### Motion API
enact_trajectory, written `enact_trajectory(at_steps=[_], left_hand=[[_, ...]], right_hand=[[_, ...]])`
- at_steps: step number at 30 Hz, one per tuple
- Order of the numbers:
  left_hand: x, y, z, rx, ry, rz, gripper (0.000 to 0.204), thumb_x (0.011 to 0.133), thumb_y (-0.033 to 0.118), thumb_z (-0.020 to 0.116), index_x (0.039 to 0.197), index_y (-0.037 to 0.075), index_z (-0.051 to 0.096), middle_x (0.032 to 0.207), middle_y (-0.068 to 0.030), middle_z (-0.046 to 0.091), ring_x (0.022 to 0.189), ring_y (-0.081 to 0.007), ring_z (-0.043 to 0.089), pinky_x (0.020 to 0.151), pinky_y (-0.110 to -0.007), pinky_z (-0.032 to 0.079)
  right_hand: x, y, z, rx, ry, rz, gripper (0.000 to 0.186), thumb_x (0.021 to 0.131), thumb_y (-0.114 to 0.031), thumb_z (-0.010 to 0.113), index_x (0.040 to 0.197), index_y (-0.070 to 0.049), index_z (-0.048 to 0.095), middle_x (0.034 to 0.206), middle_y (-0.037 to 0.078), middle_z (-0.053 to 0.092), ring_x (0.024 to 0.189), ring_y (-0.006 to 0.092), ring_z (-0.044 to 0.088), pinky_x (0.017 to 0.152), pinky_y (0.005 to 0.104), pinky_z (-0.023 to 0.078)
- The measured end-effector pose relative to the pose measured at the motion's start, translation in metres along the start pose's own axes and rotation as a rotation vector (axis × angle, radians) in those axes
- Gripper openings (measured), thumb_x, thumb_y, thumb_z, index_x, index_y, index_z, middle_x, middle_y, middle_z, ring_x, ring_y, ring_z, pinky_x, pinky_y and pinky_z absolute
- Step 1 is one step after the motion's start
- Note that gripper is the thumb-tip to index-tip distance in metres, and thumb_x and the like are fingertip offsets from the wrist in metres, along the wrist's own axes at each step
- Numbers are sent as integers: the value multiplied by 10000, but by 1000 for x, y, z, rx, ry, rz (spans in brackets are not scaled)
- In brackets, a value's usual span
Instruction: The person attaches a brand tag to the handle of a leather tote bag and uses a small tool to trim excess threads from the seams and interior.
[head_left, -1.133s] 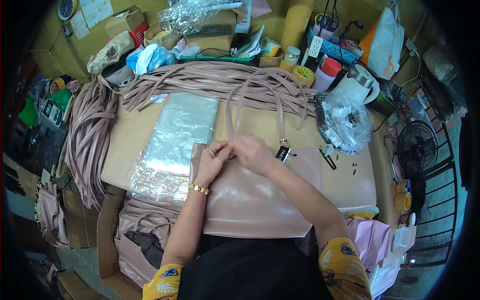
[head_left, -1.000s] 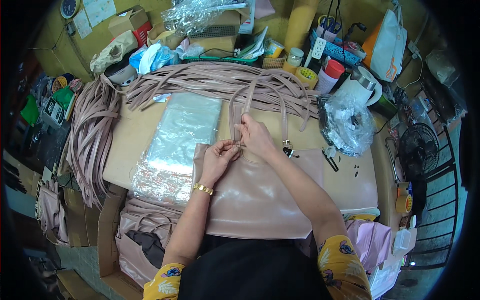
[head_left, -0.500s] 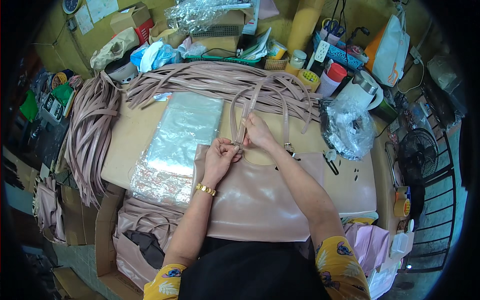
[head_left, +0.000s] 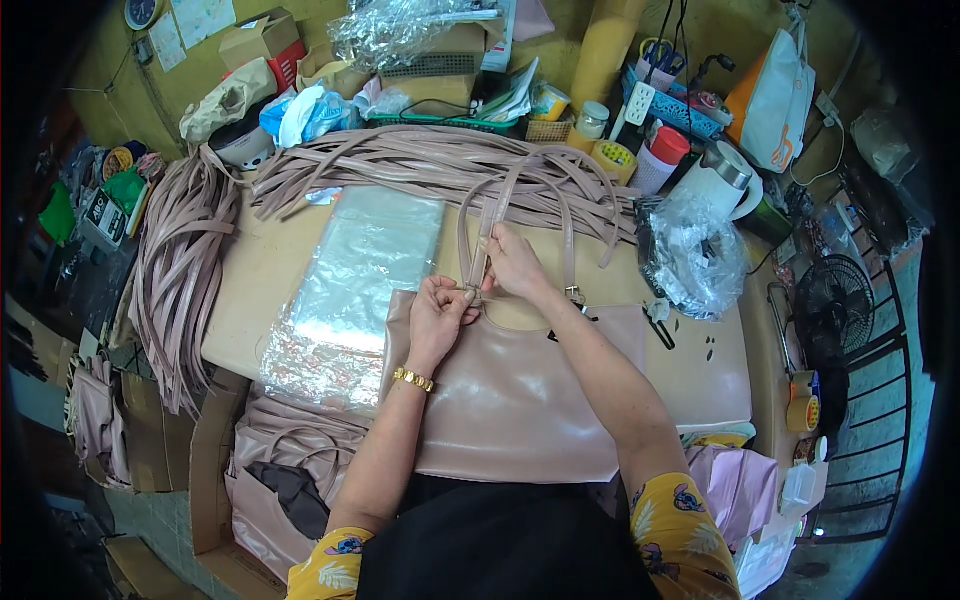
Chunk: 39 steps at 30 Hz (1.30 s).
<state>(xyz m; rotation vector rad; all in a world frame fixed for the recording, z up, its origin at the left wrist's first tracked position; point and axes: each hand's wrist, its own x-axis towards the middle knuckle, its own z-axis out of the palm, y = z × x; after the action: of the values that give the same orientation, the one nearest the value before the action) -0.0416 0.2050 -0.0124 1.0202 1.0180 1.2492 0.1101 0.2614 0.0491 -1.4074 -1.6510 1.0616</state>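
Note:
A glossy dusty-pink handbag [head_left: 520,400] lies flat at the table's near edge, its curved top opening facing away from me. My left hand [head_left: 440,312] pinches the base of the strap at the bag's upper left, where a small buckle seems partly covered by the fingers. Just above it, my right hand [head_left: 513,262] is closed round the same pink strap [head_left: 480,240], which loops up and over to the far side. On the bag's right, the strap's other end runs through a metal buckle [head_left: 573,294].
Clear plastic bags [head_left: 365,290] lie left of the handbag. Many pink straps [head_left: 400,160] are heaped along the back, and another bundle [head_left: 185,270] hangs at the left. Black scissors [head_left: 660,328] rest at the right, near a plastic-wrapped bundle [head_left: 700,260]. A cardboard box [head_left: 215,470] stands below left.
Both hands stay at the strap's left base with almost no movement. The bag and strap have barely shifted.

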Motion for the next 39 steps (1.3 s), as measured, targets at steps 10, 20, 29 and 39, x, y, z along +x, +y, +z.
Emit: enact_trajectory(at_steps=[10, 20, 29, 39], left_hand=[[0, -3, 10, 133, 128, 74, 242, 916, -35, 587, 1059, 23, 401, 797, -67, 642, 621, -104, 635, 537, -216, 535], [15, -17, -23, 64, -126, -24, 380, 900, -64, 554, 1265, -34, 454, 984, -78, 671, 912, -92, 626, 811, -209, 500], [8, -2, -10, 107, -74, -48, 296, 870, -95, 580, 1138, -24, 473, 964, -110, 669, 798, -133, 655, 672, -236, 539], [6, 0, -3, 95, -32, -65, 292, 891, -88, 593, 1124, -26, 430, 921, -130, 682, 757, -164, 693, 640, -235, 585]], right_hand=[[-31, 14, 10, -109, 159, -321, 128, 993, -134, 473, 1011, -20, 527, 730, 121, 622, 551, 223, 645, 508, 345, 507], [-90, 33, 15, -416, 102, -565, 243, 883, -49, 585, 1126, -45, 585, 835, 93, 692, 694, 266, 650, 693, 392, 508], [-68, 23, 3, 331, -246, 256, 116, 941, -108, 598, 992, -7, 572, 703, 58, 636, 628, 119, 650, 517, 228, 495], [-12, 30, 14, 43, 46, 53, 97, 910, -87, 620, 905, 3, 582, 746, 68, 619, 637, 128, 616, 571, 296, 511]])
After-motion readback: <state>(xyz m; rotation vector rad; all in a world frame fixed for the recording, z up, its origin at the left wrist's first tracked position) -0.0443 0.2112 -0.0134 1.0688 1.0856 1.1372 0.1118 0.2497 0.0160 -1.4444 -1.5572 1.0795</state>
